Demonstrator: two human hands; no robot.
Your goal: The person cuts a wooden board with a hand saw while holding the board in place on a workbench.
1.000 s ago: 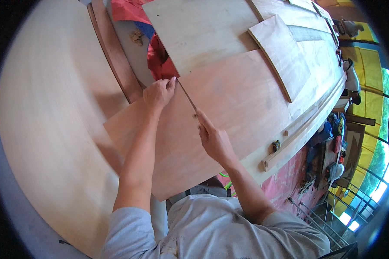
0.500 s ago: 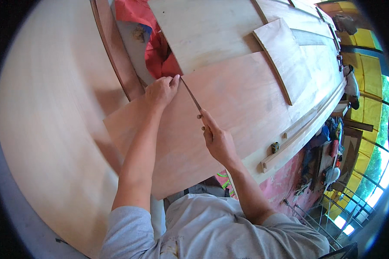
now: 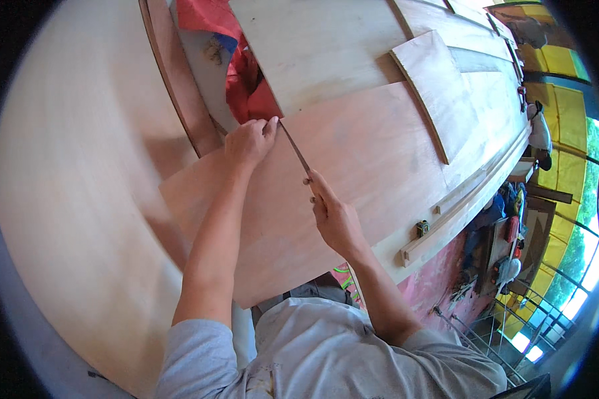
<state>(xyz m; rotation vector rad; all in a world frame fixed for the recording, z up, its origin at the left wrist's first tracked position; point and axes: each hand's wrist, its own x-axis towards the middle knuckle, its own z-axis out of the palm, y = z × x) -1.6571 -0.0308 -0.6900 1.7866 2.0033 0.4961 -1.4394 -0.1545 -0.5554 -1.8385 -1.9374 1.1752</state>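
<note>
A pinkish plywood panel (image 3: 373, 153) lies across the work surface in front of me. My left hand (image 3: 249, 143) is closed on its far edge, the thumb right beside the tip of a handsaw blade. The thin blade of the handsaw (image 3: 294, 145), seen almost edge-on, crosses the panel from that far edge back toward me. My right hand (image 3: 337, 223) grips the saw's handle, where two round fasteners stick out on the left side. The cut line under the blade is too fine to make out.
A smaller board (image 3: 436, 93) lies on the sheets to the right. Past the panel, a tape measure (image 3: 422, 229) sits beside long wooden strips (image 3: 472, 209). Red cloth (image 3: 253, 86) shows beyond my left hand. A large pale curved sheet (image 3: 73, 199) rises on the left.
</note>
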